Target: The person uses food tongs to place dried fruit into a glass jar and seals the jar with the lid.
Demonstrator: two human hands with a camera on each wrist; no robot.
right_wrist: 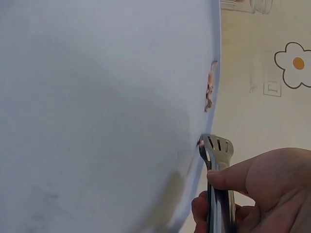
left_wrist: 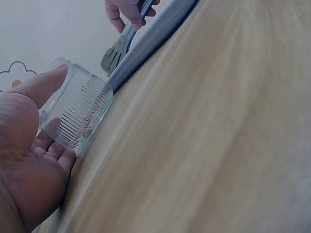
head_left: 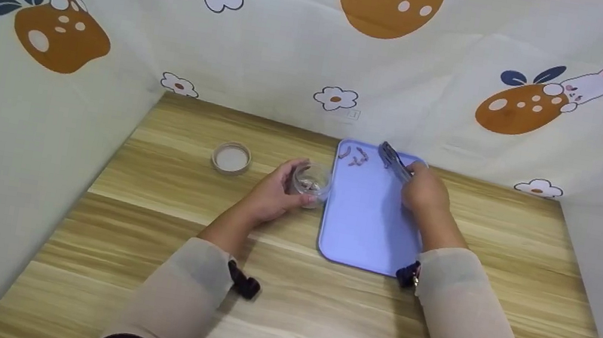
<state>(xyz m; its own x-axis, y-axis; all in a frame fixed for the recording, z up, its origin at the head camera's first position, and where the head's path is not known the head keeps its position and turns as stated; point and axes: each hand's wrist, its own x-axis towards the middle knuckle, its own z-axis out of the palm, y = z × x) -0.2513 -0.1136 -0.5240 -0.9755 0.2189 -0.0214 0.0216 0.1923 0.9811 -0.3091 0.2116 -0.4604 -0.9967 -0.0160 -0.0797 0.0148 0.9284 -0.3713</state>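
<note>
Wood-grain table (head_left: pixel 314 316): left hand (head_left: pixel 273 192) clasping glass jar (head_left: pixel 312 183); right hand (head_left: pixel 425 191) pinching metal tongs (head_left: pixel 395 161) over blue tray (head_left: pixel 371 228). Risk: jar tipping, tongs slipping.

Bench (head_left: pixel 312 328): light wood grain, pale and darker bands.
Walls (head_left: pixel 274 38): cream cloth on three sides, printed with rabbits, orange spotted shapes, white flowers.
Light: even, soft, shadows faint.

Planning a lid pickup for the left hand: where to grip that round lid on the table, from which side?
Grip the lid by its rim, from straight above, fingers on opposite edges. It lies flat and low on the table, so there is no side wall to wrap. Bare table surrounds it; the jar stands apart, to its right.
</note>
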